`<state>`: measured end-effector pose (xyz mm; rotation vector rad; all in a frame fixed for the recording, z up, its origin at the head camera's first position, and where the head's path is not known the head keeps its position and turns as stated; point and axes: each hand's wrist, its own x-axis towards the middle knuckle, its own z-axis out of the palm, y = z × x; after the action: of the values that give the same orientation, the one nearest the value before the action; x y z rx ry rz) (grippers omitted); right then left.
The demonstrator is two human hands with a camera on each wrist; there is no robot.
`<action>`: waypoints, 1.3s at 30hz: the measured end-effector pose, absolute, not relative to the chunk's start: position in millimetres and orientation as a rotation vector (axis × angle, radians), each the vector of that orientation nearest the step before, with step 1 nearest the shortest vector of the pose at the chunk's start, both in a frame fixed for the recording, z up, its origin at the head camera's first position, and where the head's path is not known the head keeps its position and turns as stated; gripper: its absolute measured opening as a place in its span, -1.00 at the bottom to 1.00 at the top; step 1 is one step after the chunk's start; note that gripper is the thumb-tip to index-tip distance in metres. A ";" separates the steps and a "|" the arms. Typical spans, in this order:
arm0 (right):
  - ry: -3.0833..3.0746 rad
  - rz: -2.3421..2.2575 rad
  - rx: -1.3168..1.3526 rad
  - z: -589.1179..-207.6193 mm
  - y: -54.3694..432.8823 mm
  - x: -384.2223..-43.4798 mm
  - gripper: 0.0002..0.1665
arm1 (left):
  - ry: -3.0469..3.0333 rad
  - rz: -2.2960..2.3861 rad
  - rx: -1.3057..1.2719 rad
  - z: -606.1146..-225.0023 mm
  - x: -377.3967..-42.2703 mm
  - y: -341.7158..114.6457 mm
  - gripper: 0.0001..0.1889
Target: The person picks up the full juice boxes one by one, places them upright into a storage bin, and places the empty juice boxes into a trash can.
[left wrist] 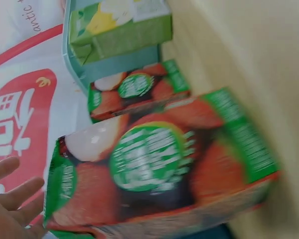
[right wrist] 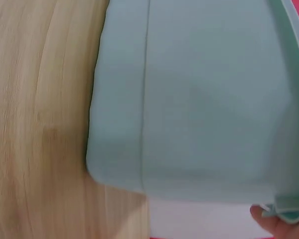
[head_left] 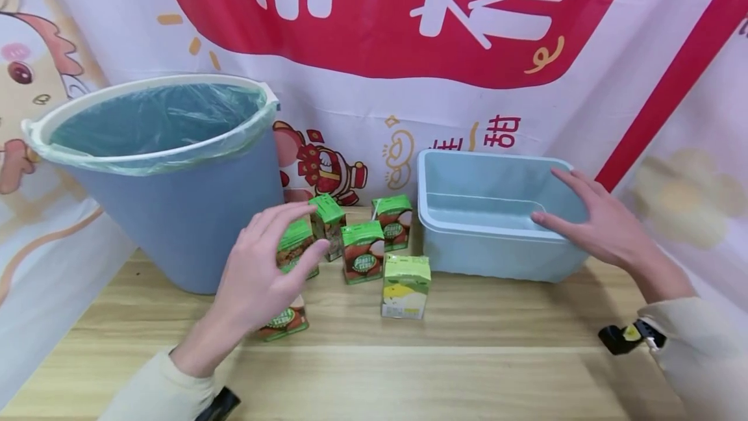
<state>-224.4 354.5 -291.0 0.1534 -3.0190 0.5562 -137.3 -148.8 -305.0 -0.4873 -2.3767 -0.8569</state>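
My left hand (head_left: 260,268) hovers over the left part of a group of juice boxes, thumb and fingers spread apart and nothing between them. One brown-and-green juice box (head_left: 284,322) lies partly hidden beneath it; another (left wrist: 154,164) fills much of the left wrist view. More boxes of the same print, such as this carton (head_left: 363,253), stand to the hand's right, along with a pale green pear-printed carton (head_left: 406,288). At the right end of a light blue plastic bin (head_left: 497,252), my right hand (head_left: 602,219) has its thumb and fingers apart, fingertips close to the rim.
A tall blue trash can (head_left: 193,226) with a clear liner stands at the left. Behind everything hangs a red and white printed cloth (head_left: 362,96). The wooden tabletop (head_left: 374,375) runs along the front.
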 end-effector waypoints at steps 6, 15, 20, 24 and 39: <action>-2.959 0.676 0.211 -293.3 365.2 -223.2 0.22 | -2.382 -1.094 -0.333 -320.6 -117.6 -166.5 -0.69; -2.838 0.883 0.106 -305.6 373.7 -212.6 0.18 | -2.501 -1.317 -0.176 -338.4 -104.7 -183.6 -0.65; -2.844 0.889 0.024 -308.0 371.3 -209.1 0.17 | -2.510 -1.385 -0.149 -343.1 -102.7 -191.4 -0.61; -2.848 0.921 -0.056 -309.2 368.6 -204.8 0.18 | -2.516 -1.429 -0.116 -342.6 -103.7 -194.5 -0.59; -2.783 0.988 -0.140 -321.6 367.7 -196.1 0.20 | -2.635 -1.405 -0.112 -337.1 -108.0 -204.8 -0.58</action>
<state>-196.1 367.7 -321.6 -0.1398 -2.7829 0.9883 -108.0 -204.8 -337.1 -0.1119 -2.6351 -1.4051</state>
